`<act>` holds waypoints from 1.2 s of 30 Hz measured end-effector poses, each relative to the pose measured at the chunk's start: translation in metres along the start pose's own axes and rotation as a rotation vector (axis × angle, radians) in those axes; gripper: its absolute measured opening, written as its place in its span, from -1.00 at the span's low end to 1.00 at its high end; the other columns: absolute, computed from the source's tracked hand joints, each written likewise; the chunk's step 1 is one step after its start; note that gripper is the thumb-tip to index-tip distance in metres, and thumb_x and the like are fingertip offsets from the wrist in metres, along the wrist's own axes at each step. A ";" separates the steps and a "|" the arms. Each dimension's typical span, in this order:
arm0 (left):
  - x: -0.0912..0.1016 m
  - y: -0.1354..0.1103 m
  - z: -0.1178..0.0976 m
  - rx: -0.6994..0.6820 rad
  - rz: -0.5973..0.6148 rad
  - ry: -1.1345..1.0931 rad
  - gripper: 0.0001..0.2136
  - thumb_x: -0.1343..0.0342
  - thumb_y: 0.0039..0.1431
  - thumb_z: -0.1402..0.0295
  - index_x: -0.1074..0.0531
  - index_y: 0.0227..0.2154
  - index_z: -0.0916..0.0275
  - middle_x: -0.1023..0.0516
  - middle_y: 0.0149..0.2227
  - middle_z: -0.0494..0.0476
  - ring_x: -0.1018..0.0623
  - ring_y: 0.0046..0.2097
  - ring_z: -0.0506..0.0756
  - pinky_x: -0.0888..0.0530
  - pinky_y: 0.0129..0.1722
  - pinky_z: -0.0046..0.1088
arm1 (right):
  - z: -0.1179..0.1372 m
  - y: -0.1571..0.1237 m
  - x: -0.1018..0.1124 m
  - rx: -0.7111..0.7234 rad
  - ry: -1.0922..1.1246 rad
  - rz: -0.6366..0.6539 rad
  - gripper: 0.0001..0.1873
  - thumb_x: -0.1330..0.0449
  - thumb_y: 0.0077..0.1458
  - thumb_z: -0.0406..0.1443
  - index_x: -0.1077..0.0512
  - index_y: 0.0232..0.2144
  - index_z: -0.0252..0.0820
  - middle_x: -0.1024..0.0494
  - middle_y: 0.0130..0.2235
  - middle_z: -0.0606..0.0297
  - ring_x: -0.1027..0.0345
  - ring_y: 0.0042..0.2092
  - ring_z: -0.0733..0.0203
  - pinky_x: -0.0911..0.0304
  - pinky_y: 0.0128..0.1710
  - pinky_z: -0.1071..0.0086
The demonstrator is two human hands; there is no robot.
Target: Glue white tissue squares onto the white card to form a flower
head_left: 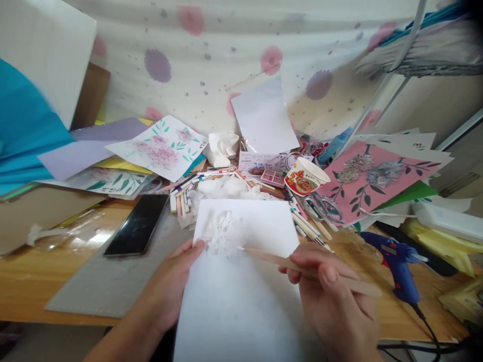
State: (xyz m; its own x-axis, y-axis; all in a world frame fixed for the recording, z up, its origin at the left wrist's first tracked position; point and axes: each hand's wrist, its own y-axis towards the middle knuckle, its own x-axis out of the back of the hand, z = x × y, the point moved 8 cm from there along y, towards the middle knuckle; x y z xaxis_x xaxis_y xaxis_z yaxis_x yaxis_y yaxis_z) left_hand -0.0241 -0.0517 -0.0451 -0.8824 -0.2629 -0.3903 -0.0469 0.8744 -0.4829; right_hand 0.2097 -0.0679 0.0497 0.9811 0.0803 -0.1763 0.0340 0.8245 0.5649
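Observation:
My left hand (171, 284) grips the left edge of a white sheet of paper (241, 291), thumb on top near its upper left corner. A patch of fluffy white cotton (222, 234) sits on the sheet's upper part. My right hand (334, 301) is closed around a thin wooden stick (302, 266), held like a pen, with its tip touching the cotton patch.
A black phone (138, 225) lies on a grey mat (113, 281) at left. Behind the sheet are loose cotton (226, 188), several pens (196, 181), a paper cup (304, 177), scissors (324, 207) and flower pictures. A blue glue gun (396, 259) stands at right.

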 end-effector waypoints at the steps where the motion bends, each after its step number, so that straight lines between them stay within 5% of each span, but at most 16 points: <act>1: 0.005 0.007 -0.005 -0.057 0.006 0.116 -0.62 -0.26 0.05 0.25 -0.45 -0.06 0.24 -0.63 -0.23 0.22 -0.64 -0.31 0.22 -0.56 -0.37 -0.31 | -0.008 -0.001 0.002 -0.049 0.073 -0.046 -0.74 -0.13 0.25 -0.21 -0.62 -0.26 -0.12 -0.50 -0.44 0.27 -0.38 -0.41 0.23 -0.37 -0.42 0.35; 3: 0.018 0.013 -0.028 -0.303 -0.060 0.441 -0.48 -0.18 0.10 0.12 -0.34 0.10 0.18 -0.54 -0.04 0.27 -0.60 -0.19 0.24 -0.55 -0.24 -0.18 | -0.019 -0.002 0.004 -0.123 0.177 -0.103 -0.75 -0.17 0.22 -0.19 -0.63 -0.31 -0.13 -0.51 -0.44 0.27 -0.38 -0.44 0.26 -0.38 -0.44 0.37; 6: 0.019 -0.019 -0.075 -0.913 -0.363 0.990 -0.48 -0.16 0.09 0.11 -0.34 0.11 0.15 -0.36 0.11 0.28 -0.48 -0.01 0.28 -0.43 0.02 -0.02 | -0.027 -0.002 0.001 -0.206 0.239 -0.107 -0.75 -0.21 0.18 -0.17 -0.64 -0.35 -0.16 -0.51 -0.47 0.26 -0.40 -0.45 0.28 -0.39 -0.43 0.40; 7: 0.009 -0.032 -0.079 -1.065 -0.354 1.103 -0.56 -0.15 0.12 0.13 -0.38 0.06 0.12 -0.37 0.08 0.23 -0.45 0.02 0.27 -0.39 0.07 -0.04 | -0.028 -0.002 -0.001 -0.227 0.253 -0.099 -0.75 -0.22 0.18 -0.16 -0.64 -0.36 -0.17 -0.52 -0.49 0.27 -0.40 -0.46 0.29 -0.39 -0.43 0.42; 9: -0.017 -0.052 -0.073 -1.218 -0.094 1.165 -0.70 -0.13 0.21 0.18 -0.42 -0.01 0.04 -0.45 -0.04 0.10 -0.47 -0.01 0.16 -0.42 0.05 -0.25 | -0.029 -0.002 -0.005 -0.261 0.277 -0.083 -0.74 -0.24 0.16 -0.16 -0.65 -0.38 -0.18 -0.51 -0.51 0.27 -0.40 -0.48 0.32 -0.37 -0.46 0.46; 11: -0.039 -0.066 -0.061 -1.233 0.173 1.154 -0.80 -0.12 0.26 0.26 -0.44 -0.06 0.02 -0.51 -0.16 0.02 -0.52 -0.13 0.04 -0.46 -0.11 -0.48 | -0.030 -0.004 -0.011 -0.292 0.293 -0.068 -0.73 -0.25 0.15 -0.15 -0.65 -0.41 -0.19 -0.50 -0.54 0.28 -0.41 -0.49 0.33 -0.35 -0.49 0.50; 14: -0.055 -0.078 -0.051 -1.245 0.296 1.101 -0.87 -0.08 0.28 0.43 -0.48 -0.22 0.07 -0.51 -0.31 -0.05 -0.52 -0.30 -0.06 -0.42 -0.28 -0.63 | -0.036 -0.012 -0.019 -0.342 0.313 -0.062 -0.72 -0.25 0.16 -0.14 -0.64 -0.42 -0.20 -0.50 -0.54 0.29 -0.42 -0.50 0.34 -0.34 -0.50 0.53; 19: -0.038 -0.069 -0.051 -1.154 0.106 1.124 -0.84 -0.06 0.26 0.36 -0.43 -0.45 0.15 -0.48 -0.49 -0.09 -0.47 -0.45 -0.04 -0.37 -0.43 -0.59 | -0.041 -0.027 -0.026 -0.315 0.251 0.029 -0.72 -0.16 0.25 -0.13 -0.63 -0.28 -0.08 -0.56 -0.45 0.26 -0.46 -0.43 0.29 -0.40 -0.43 0.45; 25: 0.026 -0.035 -0.052 -0.764 -0.188 1.331 -0.66 0.07 0.22 0.09 -0.41 -0.53 0.15 -0.48 -0.60 -0.09 -0.47 -0.54 0.02 -0.35 -0.52 -0.53 | -0.008 -0.045 -0.023 0.237 -0.454 0.379 -0.60 0.00 0.35 -0.17 -0.33 0.18 -0.02 -0.66 -0.12 0.14 -0.58 -0.15 0.11 -0.51 -0.19 0.29; 30: 0.047 -0.017 -0.059 -0.706 -0.263 1.562 -0.53 0.27 0.27 0.08 -0.30 -0.64 0.17 -0.46 -0.64 -0.02 -0.48 -0.54 0.04 -0.32 -0.49 -0.49 | -0.010 -0.078 -0.034 0.484 -0.841 0.685 -0.83 -0.14 0.28 -0.21 -0.53 -0.21 -0.03 -0.69 -0.16 0.31 -0.59 -0.10 0.10 -0.52 -0.12 0.37; 32: 0.047 -0.013 -0.072 -0.733 -0.319 1.649 -0.53 0.27 0.31 0.11 -0.29 -0.63 0.18 -0.46 -0.63 0.01 -0.47 -0.53 0.06 -0.28 -0.49 -0.46 | -0.013 -0.089 -0.041 0.557 -0.974 0.789 -0.84 -0.15 0.27 -0.21 -0.52 -0.21 -0.05 -0.68 -0.12 0.35 -0.59 -0.09 0.12 -0.53 -0.11 0.37; 36: 0.039 -0.007 -0.102 -0.800 -0.395 1.717 -0.66 0.15 0.31 0.17 -0.46 -0.38 0.19 -0.52 -0.51 0.10 -0.50 -0.44 0.16 -0.27 -0.46 -0.40 | 0.002 -0.092 -0.038 0.670 -1.121 0.774 -0.77 -0.07 0.29 -0.28 -0.52 -0.17 -0.14 -0.69 -0.18 0.33 -0.63 -0.24 0.15 -0.58 -0.26 0.42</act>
State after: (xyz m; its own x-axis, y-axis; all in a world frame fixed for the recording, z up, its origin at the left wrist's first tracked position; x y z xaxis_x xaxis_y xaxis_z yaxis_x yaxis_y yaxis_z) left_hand -0.1064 -0.0264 0.0230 -0.1929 -0.2781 0.9410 -0.0588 0.9605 0.2719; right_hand 0.1693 -0.1477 0.0059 0.4204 -0.3482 0.8379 -0.7672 0.3566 0.5331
